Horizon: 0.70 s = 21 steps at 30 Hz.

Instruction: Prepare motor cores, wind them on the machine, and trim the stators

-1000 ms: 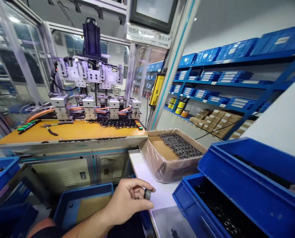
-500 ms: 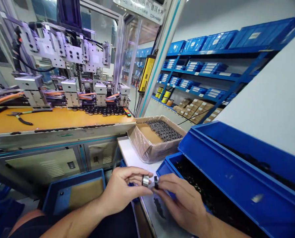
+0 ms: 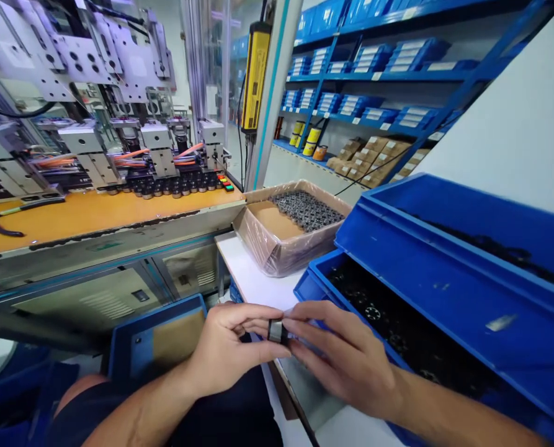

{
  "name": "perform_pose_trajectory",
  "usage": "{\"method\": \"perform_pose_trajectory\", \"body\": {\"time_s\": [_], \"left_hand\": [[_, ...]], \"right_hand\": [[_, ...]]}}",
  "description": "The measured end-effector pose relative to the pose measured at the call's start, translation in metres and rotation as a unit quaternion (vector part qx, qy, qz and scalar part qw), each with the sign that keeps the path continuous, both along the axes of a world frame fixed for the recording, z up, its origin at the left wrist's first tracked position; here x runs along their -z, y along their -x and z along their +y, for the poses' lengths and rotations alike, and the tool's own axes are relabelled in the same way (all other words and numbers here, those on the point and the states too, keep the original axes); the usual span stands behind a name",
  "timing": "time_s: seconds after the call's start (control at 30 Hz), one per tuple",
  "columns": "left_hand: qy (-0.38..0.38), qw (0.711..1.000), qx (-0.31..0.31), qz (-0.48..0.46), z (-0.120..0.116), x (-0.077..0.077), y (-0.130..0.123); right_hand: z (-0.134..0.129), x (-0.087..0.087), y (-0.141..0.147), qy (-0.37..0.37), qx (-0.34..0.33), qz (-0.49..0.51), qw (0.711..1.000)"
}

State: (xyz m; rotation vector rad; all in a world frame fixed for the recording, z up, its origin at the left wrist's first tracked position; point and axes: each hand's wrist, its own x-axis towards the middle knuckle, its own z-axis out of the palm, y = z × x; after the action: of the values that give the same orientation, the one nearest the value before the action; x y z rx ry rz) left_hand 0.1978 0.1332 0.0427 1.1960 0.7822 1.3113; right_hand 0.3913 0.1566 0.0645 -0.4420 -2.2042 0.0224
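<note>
My left hand (image 3: 227,347) pinches a short silver metal ring (image 3: 274,331) with a dark edge between thumb and fingers. Against the ring's right end sits a small black part (image 3: 285,335), mostly covered by the fingertips of my right hand (image 3: 346,354), which is closed on it. The two pieces touch; whether one is seated inside the other I cannot tell. Both hands are above the near edge of a white table (image 3: 239,251). Just beyond my right hand stands a blue bin (image 3: 314,282) holding many black parts, some of them round with holes.
A plastic-lined carton (image 3: 277,248) with rows of dark parts stands on the table. Another blue bin (image 3: 397,248) rests tilted over the first. At left, an orange machine bench (image 3: 95,220) carries pliers (image 3: 2,220) and small black cylinders (image 3: 174,186). A blue tray (image 3: 123,347) lies low left.
My right hand has moved left and brought the black part up to the metal ring, closing the gap between them. The camera view has shifted right and downward.
</note>
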Motion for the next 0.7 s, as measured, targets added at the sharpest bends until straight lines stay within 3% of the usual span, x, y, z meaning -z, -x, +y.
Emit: {"method": "perform_pose_trajectory", "body": {"time_s": [0.17,0.33,0.4,0.47,0.6,0.7], "left_hand": [[0.061,0.994,0.063,-0.066,-0.001,0.000,-0.001],[0.043,0.993,0.013,-0.112,-0.005,0.006,-0.018],[0.008,0.995,-0.017,-0.098,-0.005,0.006,-0.019],[-0.072,0.996,-0.056,-0.019,-0.004,0.003,-0.013],[-0.266,0.940,-0.109,0.183,-0.002,-0.005,0.004],[-0.289,0.927,-0.134,0.197,-0.005,-0.005,0.007]], "right_hand": [[0.002,-0.003,0.001,-0.011,-0.007,-0.014,1.000],[0.004,0.001,0.001,-0.074,-0.015,-0.012,0.997],[0.004,0.002,0.002,-0.090,-0.013,-0.011,0.996],[0.002,0.003,0.004,-0.075,-0.008,0.004,0.997],[-0.005,0.000,0.008,0.019,-0.020,0.047,0.999],[-0.008,-0.003,0.009,0.058,-0.027,0.046,0.997]]}}
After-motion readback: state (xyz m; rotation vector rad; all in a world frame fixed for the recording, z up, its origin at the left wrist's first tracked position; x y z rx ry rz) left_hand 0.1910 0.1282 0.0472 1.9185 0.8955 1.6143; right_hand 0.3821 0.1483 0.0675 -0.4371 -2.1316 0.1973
